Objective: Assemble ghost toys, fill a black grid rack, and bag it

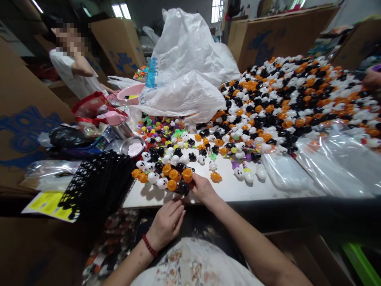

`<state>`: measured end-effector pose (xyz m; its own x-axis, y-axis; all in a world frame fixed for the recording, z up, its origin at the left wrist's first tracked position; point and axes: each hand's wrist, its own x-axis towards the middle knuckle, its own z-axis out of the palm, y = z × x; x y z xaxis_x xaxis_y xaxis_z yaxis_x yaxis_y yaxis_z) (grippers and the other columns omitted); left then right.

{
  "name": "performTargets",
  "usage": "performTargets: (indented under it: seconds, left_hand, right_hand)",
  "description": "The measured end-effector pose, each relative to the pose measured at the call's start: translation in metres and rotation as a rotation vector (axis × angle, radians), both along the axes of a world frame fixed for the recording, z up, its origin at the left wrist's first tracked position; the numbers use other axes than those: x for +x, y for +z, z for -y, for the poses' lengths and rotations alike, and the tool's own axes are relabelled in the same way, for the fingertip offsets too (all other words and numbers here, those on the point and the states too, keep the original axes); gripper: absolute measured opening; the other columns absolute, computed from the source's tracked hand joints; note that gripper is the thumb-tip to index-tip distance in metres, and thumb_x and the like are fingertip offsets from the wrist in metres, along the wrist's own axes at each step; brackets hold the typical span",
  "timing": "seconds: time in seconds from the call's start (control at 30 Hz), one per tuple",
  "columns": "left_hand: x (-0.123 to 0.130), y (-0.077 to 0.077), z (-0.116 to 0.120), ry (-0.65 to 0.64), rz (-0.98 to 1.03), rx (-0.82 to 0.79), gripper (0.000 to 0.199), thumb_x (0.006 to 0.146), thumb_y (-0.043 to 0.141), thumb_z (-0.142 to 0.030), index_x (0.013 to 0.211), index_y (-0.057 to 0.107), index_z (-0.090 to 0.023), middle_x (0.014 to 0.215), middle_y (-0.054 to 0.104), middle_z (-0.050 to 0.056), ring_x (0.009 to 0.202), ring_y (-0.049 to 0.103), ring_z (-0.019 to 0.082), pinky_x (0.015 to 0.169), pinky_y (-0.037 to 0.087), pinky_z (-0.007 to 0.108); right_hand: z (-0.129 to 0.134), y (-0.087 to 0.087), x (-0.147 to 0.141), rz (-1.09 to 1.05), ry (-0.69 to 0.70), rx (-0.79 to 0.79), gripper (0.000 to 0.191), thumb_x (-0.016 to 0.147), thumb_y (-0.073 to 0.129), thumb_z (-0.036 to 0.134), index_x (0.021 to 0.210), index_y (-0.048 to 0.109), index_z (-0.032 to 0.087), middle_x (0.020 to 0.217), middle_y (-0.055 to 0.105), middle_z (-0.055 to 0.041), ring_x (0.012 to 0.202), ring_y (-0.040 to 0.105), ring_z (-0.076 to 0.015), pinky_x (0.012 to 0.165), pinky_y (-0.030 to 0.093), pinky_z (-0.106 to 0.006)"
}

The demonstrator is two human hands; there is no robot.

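Note:
A black grid tray (193,170) near the table's front edge is mostly hidden under rows of orange pumpkin, white ghost and black toy figures (166,170). My right hand (204,190) grips the tray's right end, thumb and fingers closed at its edge. Just below the tray's near corner is my left hand (166,222), a red bead bracelet on its wrist. Its fingers are curled together, and anything between them is hidden. A few loose figures, among them an orange pumpkin (216,177), lie right of the tray.
A large heap of figures (276,95) covers the right back. Left of the tray lean stacked black grid trays (98,178), beside a metal bowl (134,147). Clear plastic bags (336,163) lie at right; a white sack (190,59) stands behind. Another person (77,71) is at back left.

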<state>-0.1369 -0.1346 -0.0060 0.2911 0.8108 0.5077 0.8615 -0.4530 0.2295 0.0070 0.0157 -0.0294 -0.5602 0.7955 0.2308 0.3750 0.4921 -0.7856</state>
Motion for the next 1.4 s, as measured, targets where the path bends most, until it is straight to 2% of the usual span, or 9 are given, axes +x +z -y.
performTargets:
  seconds: [0.27, 0.43, 0.67, 0.77, 0.87, 0.97, 1.1, 1.23, 1.4]
  left_hand:
    - [0.006, 0.070, -0.014, -0.018, 0.062, 0.191, 0.044, 0.077, 0.064, 0.000, 0.119, 0.059, -0.014, 0.112, 0.068, 0.013, 0.108, 0.061, 0.024, 0.094, 0.054, 0.043]
    - [0.015, 0.094, -0.041, 0.077, -0.040, 0.125, 0.051, 0.084, 0.062, -0.013, 0.134, 0.048, -0.013, 0.131, 0.058, 0.016, 0.123, 0.052, 0.027, 0.104, 0.047, 0.046]
    - [0.023, 0.077, -0.067, 0.182, -0.168, 0.013, 0.055, 0.092, 0.053, -0.029, 0.141, 0.039, -0.009, 0.145, 0.046, 0.017, 0.135, 0.039, 0.030, 0.111, 0.039, 0.050]
    - [0.021, 0.066, -0.071, 0.201, -0.204, 0.019, 0.052, 0.093, 0.051, -0.030, 0.140, 0.042, -0.009, 0.143, 0.049, 0.017, 0.132, 0.043, 0.031, 0.109, 0.039, 0.050]
    - [0.020, 0.063, -0.073, 0.206, -0.216, 0.030, 0.051, 0.093, 0.050, -0.031, 0.139, 0.043, -0.011, 0.142, 0.050, 0.017, 0.130, 0.044, 0.031, 0.109, 0.038, 0.050]
    - [0.021, 0.066, -0.073, 0.199, -0.213, 0.033, 0.049, 0.094, 0.050, -0.033, 0.138, 0.045, -0.013, 0.141, 0.051, 0.016, 0.129, 0.045, 0.030, 0.108, 0.038, 0.050]
    - [0.023, 0.070, -0.073, 0.203, -0.192, 0.039, 0.050, 0.094, 0.050, -0.034, 0.139, 0.044, -0.013, 0.140, 0.051, 0.015, 0.129, 0.045, 0.029, 0.109, 0.038, 0.049]
    - [0.023, 0.070, -0.072, 0.209, -0.184, 0.041, 0.051, 0.094, 0.051, -0.033, 0.140, 0.042, -0.013, 0.140, 0.052, 0.015, 0.129, 0.045, 0.028, 0.108, 0.038, 0.049]
    - [0.022, 0.070, -0.069, 0.195, -0.184, 0.052, 0.046, 0.094, 0.051, -0.032, 0.136, 0.047, -0.013, 0.137, 0.055, 0.014, 0.128, 0.047, 0.029, 0.108, 0.038, 0.050]
  right_hand:
    - [0.001, 0.005, 0.000, -0.065, 0.042, -0.020, 0.013, 0.082, 0.051, 0.012, 0.088, 0.059, 0.019, 0.082, 0.066, -0.0031, 0.073, 0.060, -0.0168, 0.067, 0.042, -0.023]
    - [-0.001, 0.003, 0.000, -0.055, 0.015, 0.023, 0.012, 0.080, 0.050, 0.012, 0.087, 0.058, 0.020, 0.077, 0.063, -0.0013, 0.068, 0.055, -0.0157, 0.063, 0.041, -0.023]
    - [0.005, 0.000, -0.007, -0.069, 0.089, 0.066, 0.015, 0.088, 0.052, 0.028, 0.096, 0.060, 0.018, 0.090, 0.067, -0.0057, 0.077, 0.058, -0.0182, 0.071, 0.046, -0.027]
    - [0.003, 0.006, -0.006, -0.077, 0.133, 0.024, 0.020, 0.089, 0.049, 0.023, 0.104, 0.062, 0.021, 0.103, 0.069, -0.0065, 0.088, 0.061, -0.0195, 0.079, 0.048, -0.027]
    - [-0.016, 0.019, 0.004, 0.056, 0.156, -0.019, 0.020, 0.086, 0.054, 0.019, 0.104, 0.064, 0.024, 0.093, 0.070, -0.0012, 0.083, 0.062, -0.0182, 0.075, 0.048, -0.026]
    - [-0.059, 0.036, 0.016, 0.255, -0.056, 0.092, 0.020, 0.087, 0.054, 0.017, 0.103, 0.065, 0.022, 0.093, 0.068, -0.0041, 0.086, 0.059, -0.0190, 0.078, 0.046, -0.029]
    - [-0.123, 0.047, 0.022, 0.500, -0.360, 0.235, 0.021, 0.090, 0.052, 0.020, 0.098, 0.069, 0.010, 0.114, 0.057, -0.0224, 0.108, 0.047, -0.0312, 0.091, 0.037, -0.043]
    - [-0.156, 0.038, 0.011, 0.584, -0.405, 0.237, 0.019, 0.085, 0.058, 0.019, 0.091, 0.072, 0.008, 0.112, 0.057, -0.0242, 0.107, 0.045, -0.0349, 0.091, 0.034, -0.046]
    - [-0.160, 0.031, -0.001, 0.574, -0.440, 0.240, 0.017, 0.084, 0.057, 0.018, 0.089, 0.071, 0.009, 0.109, 0.059, -0.0219, 0.107, 0.045, -0.0351, 0.092, 0.029, -0.049]
